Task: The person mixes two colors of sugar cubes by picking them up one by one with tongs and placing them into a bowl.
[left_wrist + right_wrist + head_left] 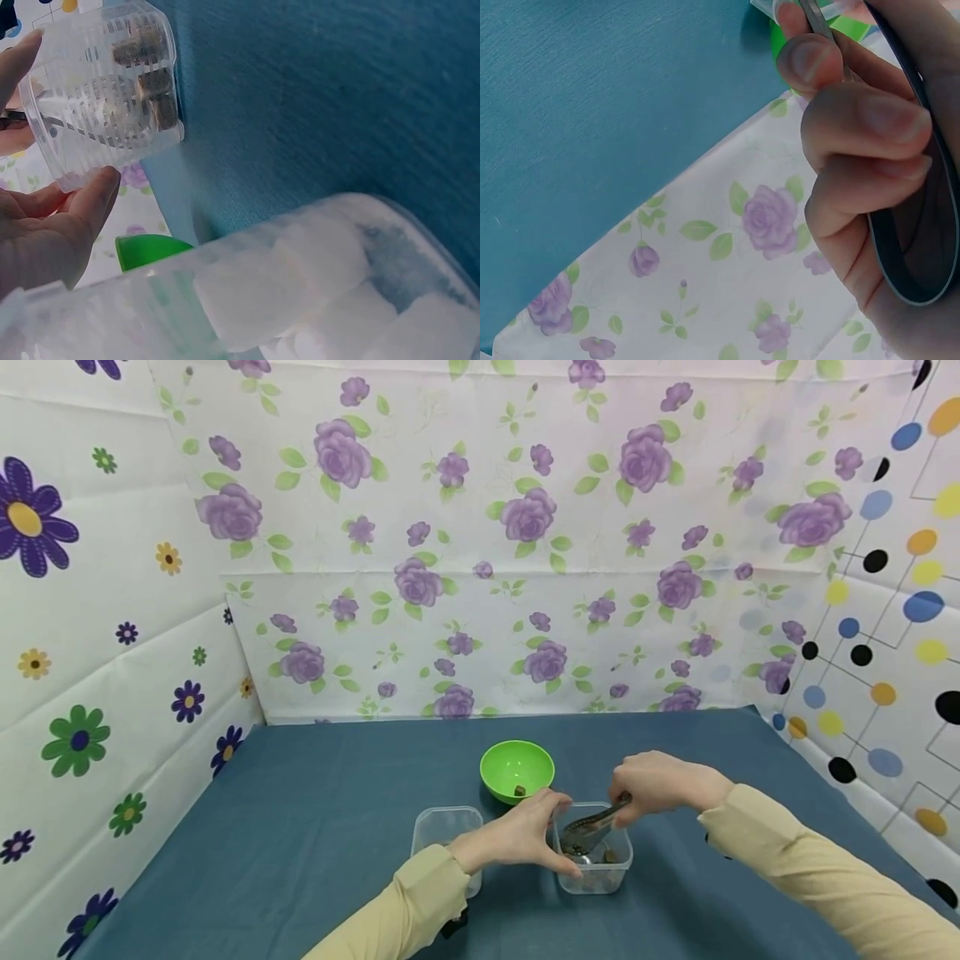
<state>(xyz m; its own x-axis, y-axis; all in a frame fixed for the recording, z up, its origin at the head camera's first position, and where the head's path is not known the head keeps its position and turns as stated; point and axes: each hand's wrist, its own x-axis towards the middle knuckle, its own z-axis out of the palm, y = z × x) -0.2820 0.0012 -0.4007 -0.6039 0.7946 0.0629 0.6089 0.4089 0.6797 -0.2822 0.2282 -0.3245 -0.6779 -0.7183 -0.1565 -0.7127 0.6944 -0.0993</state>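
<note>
R hand (847,176) is closest to the lens in the R wrist view, filling the right side w/ fingers curled tight round tongs (592,828); the bent end loops behind the fingers. In the head view, right of bottom centre, the tongs slant down into the R tub (592,883), prob. held at the top so the tips reach low w/o knuckles hitting the rim. Can't tell if the tips have anything btwn them.

L hand (517,833) grips that same tub, thumb on the near side of the rim & fingers on the far side, prob. to stop it sliding or tipping; the span leaves the top free for the tongs. Brown cubes (157,82) lie in the bottom of this tub, upper left of the L wrist view, seen thru the clear wall.

Next out: L tub (448,817), partly under the L forearm in the head view, w/ white blocks (247,300) inside. Green bowl (517,764) is just beyond, approx. btwn the 2 tubs, w/ one cube (520,791) in it; all three sit close tog., prob. for short reaches.

Under all: blue cloth (337,827). Flowered sheet (525,610) hangs behind, dotted sheet (900,610) at far right.
</note>
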